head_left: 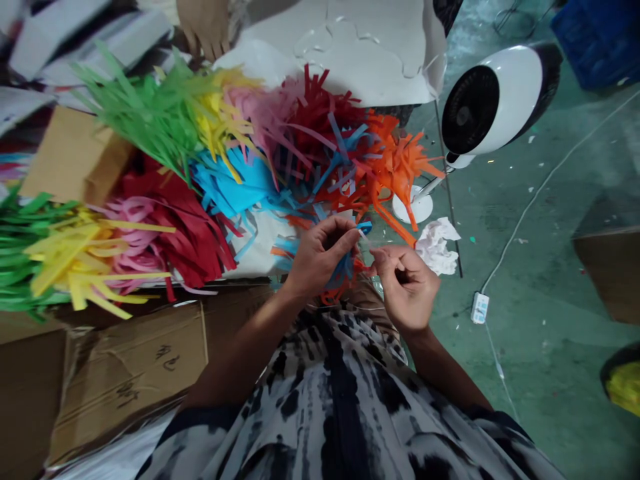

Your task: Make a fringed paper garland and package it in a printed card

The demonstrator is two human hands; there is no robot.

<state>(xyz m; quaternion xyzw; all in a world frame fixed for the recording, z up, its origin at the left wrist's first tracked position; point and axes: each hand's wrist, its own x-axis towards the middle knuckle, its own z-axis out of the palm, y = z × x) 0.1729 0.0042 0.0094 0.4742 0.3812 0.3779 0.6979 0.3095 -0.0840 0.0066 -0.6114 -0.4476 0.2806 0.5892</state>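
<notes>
My left hand (320, 257) is closed, thumb against forefinger. Out of its pinch sticks a blue tissue-paper tassel's twisted loop (365, 228) with a short white piece at its end. Blue and orange fringe (343, 270) hangs between and below my hands. Just to the right, my right hand (410, 287) is also closed in a pinch; whatever lies between its fingertips is too small to make out. Orange fringe (400, 160) lies beyond my hands, beside dark red (325, 107), pink (265, 110) and bright blue tassels (235, 180).
Green tassels (145, 110) and yellow tassels (70, 257) lie to the left, near a brown paper block (75, 157). Another person's hand (204, 27) rests at the far side. A white fan (520, 100), crumpled paper (439, 245) and a power strip (480, 308) are right; cardboard boxes (145, 360) are lower left.
</notes>
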